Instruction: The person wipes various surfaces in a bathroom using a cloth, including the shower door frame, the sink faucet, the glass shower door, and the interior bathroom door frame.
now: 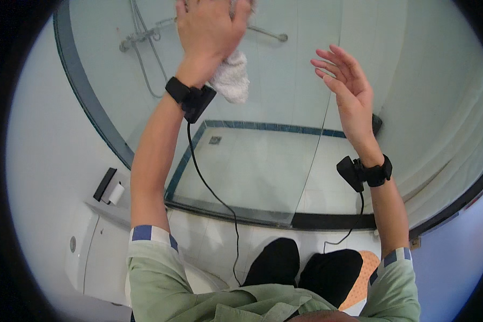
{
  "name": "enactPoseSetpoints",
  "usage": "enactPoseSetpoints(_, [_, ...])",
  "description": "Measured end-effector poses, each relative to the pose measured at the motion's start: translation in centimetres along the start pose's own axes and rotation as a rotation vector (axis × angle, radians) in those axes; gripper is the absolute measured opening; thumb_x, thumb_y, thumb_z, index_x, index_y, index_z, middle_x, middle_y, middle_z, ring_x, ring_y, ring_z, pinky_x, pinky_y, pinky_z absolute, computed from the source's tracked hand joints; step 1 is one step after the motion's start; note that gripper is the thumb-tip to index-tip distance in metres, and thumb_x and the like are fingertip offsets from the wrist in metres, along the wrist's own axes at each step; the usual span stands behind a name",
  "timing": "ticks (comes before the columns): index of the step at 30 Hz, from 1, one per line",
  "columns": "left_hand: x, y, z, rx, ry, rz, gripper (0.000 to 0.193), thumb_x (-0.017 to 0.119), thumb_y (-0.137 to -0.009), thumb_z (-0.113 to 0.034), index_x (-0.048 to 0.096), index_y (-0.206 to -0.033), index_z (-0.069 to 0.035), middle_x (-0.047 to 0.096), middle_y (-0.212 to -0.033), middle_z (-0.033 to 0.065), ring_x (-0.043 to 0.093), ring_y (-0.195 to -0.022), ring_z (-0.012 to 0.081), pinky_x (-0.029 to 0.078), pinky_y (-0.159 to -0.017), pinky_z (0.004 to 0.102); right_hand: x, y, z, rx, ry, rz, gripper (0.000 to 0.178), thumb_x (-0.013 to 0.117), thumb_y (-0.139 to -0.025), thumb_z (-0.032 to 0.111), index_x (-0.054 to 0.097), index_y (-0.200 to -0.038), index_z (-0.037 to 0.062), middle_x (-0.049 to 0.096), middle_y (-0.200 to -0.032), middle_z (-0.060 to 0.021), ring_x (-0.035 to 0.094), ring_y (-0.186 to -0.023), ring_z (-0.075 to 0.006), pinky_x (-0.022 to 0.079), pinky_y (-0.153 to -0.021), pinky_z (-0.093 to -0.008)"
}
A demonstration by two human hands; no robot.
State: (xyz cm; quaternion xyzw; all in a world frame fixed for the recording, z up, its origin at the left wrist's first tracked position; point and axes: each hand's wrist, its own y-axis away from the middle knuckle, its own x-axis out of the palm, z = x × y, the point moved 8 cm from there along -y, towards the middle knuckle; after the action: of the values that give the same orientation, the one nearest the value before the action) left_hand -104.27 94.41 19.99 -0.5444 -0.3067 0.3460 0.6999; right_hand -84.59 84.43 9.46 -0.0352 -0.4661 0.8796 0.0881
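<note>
Raised at the top of the view, my left hand presses a white cloth toward the glass shower panel. The cloth hangs down beside my wrist, and part of it is hidden behind the hand. Some of my left fingertips run out past the upper edge. Farther right, my right hand is held up in the air, fingers apart and slightly bent, with nothing in it. It is near the right-hand edge of the glass. Each wrist wears a black strap with a cabled device.
Behind the glass are a shower fitting with a hose, a grab bar and a floor drain. A dark sill runs along the floor. A toilet and paper holder stand left, a pale curtain right, an orange mat below.
</note>
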Motion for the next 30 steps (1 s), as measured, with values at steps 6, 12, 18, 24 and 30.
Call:
enactPoseSetpoints(6, [0.8,16.4,-11.8,0.326,0.226,0.340,0.056,0.059,-0.089,-0.032,0.049,-0.143,-0.031,0.047,-0.147,-0.0034,0.053,-0.119,0.0207,0.035,-0.106,0.0431,-3.4,4.9,-5.2,0.140,0.006,-0.038,0.037,0.054,-0.093,-0.002,0.052,-0.130,-0.0020,0.061,-0.116,-0.0131,0.062,-0.101,-0.0188,0.051,-0.089,-0.0324])
enactPoseSetpoints(12, [-0.9,39.9,-18.9,0.771,0.224,0.586,0.068,0.053,-0.091,-0.028,0.028,-0.154,-0.029,0.040,-0.153,-0.0102,0.050,-0.127,0.0070,0.038,-0.102,0.0311,-3.8,13.5,-9.2,0.303,0.001,-0.104,0.026,0.056,-0.096,0.001,0.056,-0.121,-0.0016,0.062,-0.106,-0.0085,0.060,-0.088,-0.0134,0.050,-0.083,-0.0294])
enactPoseSetpoints(18, [-3.2,59.7,-21.2,0.971,0.485,0.842,0.067,0.046,-0.092,-0.019,0.024,-0.155,-0.016,0.048,-0.140,-0.0106,0.049,-0.115,0.0082,0.034,-0.103,0.0261,-3.4,23.6,-14.9,0.580,0.030,-0.037,0.021,0.056,-0.096,0.003,0.058,-0.117,-0.0004,0.062,-0.099,-0.0062,0.059,-0.086,-0.0115,0.051,-0.078,-0.0277])
enactPoseSetpoints(24, [-4.3,65.2,-20.6,0.991,0.562,0.971,0.062,0.048,-0.092,-0.017,0.031,-0.151,-0.018,0.048,-0.140,-0.0108,0.048,-0.116,0.0103,0.036,-0.105,0.0233,-3.1,30.8,-18.7,0.785,0.163,0.055,0.020,0.055,-0.093,0.000,0.061,-0.113,0.0004,0.064,-0.088,-0.0026,0.060,-0.078,-0.0092,0.051,-0.074,-0.0260])
enactPoseSetpoints(30, [-3.7,58.8,-15.1,0.668,0.642,1.138,0.071,0.051,-0.089,-0.011,0.029,-0.152,-0.036,0.062,-0.122,-0.0077,0.060,-0.105,0.0108,0.046,-0.093,0.0273,-2.3,33.5,-20.2,0.943,0.165,0.162,0.016,0.062,-0.095,0.011,0.065,-0.108,0.0006,0.065,-0.081,-0.0013,0.059,-0.075,-0.0069,0.048,-0.069,-0.0241])
